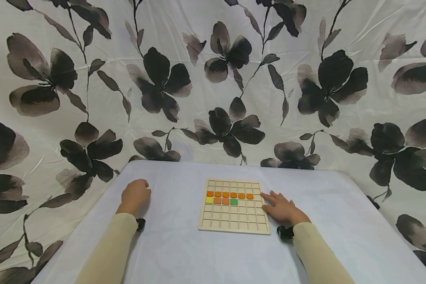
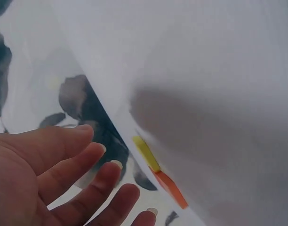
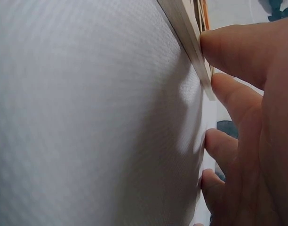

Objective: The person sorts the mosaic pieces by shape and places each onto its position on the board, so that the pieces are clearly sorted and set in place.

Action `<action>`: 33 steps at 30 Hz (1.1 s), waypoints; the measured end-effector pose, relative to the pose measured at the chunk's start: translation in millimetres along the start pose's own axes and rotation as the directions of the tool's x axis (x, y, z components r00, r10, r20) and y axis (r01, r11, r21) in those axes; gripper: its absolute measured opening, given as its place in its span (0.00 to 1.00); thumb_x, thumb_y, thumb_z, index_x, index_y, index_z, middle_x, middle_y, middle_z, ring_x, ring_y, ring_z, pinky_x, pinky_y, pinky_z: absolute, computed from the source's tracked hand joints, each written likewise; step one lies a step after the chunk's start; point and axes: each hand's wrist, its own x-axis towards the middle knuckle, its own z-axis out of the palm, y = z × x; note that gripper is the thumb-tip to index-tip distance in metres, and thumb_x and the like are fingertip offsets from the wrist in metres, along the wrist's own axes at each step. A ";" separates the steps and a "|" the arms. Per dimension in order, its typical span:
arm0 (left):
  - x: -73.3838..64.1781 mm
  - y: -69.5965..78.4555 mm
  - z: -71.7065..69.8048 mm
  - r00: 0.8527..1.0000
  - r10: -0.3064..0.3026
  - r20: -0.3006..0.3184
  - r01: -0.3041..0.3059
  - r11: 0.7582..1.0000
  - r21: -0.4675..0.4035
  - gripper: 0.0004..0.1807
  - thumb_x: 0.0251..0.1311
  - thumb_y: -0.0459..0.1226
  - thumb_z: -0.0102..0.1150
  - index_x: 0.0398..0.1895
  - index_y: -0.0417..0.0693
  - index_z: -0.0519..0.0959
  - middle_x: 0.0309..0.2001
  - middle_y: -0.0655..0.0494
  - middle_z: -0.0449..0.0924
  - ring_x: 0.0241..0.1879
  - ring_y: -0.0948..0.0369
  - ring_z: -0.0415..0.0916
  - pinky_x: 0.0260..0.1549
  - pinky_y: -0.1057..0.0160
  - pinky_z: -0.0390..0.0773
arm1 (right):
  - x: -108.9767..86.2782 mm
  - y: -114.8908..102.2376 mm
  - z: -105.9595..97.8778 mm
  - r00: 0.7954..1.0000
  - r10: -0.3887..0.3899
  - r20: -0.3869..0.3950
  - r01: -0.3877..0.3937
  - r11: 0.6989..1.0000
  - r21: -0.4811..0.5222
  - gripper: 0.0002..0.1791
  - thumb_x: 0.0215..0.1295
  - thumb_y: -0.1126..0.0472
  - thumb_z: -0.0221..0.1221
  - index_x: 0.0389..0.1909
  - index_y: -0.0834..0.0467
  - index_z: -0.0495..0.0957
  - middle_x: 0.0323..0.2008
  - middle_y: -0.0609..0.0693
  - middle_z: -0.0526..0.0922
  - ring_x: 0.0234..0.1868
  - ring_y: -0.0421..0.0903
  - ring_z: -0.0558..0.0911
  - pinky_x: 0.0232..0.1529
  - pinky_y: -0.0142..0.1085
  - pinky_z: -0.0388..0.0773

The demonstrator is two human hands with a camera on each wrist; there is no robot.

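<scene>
A wooden grid board (image 1: 240,223) lies on the table. Across it runs a row of orange discs (image 1: 225,195), and under that row sit a yellow square (image 1: 209,200), two orange squares (image 1: 221,201) and a green square (image 1: 234,202). At the board's right edge my right hand (image 1: 282,207) touches the side with thumb and a fingertip, its other fingers spread toward the cloth. My left hand (image 1: 135,196) is over the table's left part, fingers loosely bent and holding nothing. Beyond its fingertips, a yellow piece (image 2: 146,153) and an orange piece (image 2: 171,189) show in the left wrist view; the hand hides them from the head view.
A white cloth (image 1: 170,252) covers the table. Behind and beside the table hangs a white curtain with dark flowers (image 1: 230,130). Each wrist wears a small black camera, one by the left cuff (image 1: 140,225), one by the right (image 1: 285,232).
</scene>
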 end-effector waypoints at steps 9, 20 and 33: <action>4.7 -20.3 -5.0 0.999 -0.031 -0.042 0.030 0.999 -0.016 0.17 0.60 0.33 0.51 0.49 0.32 0.77 0.48 0.32 0.78 0.48 0.36 0.75 0.42 0.40 0.74 | 0.8 0.6 0.6 1.000 -0.004 -0.002 0.004 1.000 -0.002 0.32 0.71 0.42 0.47 0.73 0.46 0.59 0.75 0.62 0.52 0.74 0.70 0.46 0.65 0.72 0.39; 6.0 -35.8 -5.4 0.996 -0.087 -0.026 0.086 0.996 -0.031 0.16 0.60 0.33 0.49 0.48 0.31 0.76 0.45 0.32 0.78 0.44 0.38 0.75 0.39 0.41 0.75 | 1.5 1.7 2.0 1.000 0.004 -0.001 -0.004 1.000 0.003 0.32 0.71 0.42 0.47 0.73 0.45 0.59 0.75 0.61 0.52 0.74 0.70 0.46 0.66 0.72 0.39; 3.3 -35.2 -6.4 0.993 -0.105 0.046 0.106 0.994 -0.020 0.18 0.62 0.31 0.49 0.51 0.26 0.73 0.46 0.30 0.77 0.42 0.38 0.76 0.45 0.41 0.75 | 1.9 1.1 1.2 1.000 0.000 -0.009 0.000 1.000 -0.008 0.32 0.71 0.42 0.47 0.73 0.45 0.59 0.75 0.62 0.53 0.74 0.70 0.46 0.65 0.72 0.39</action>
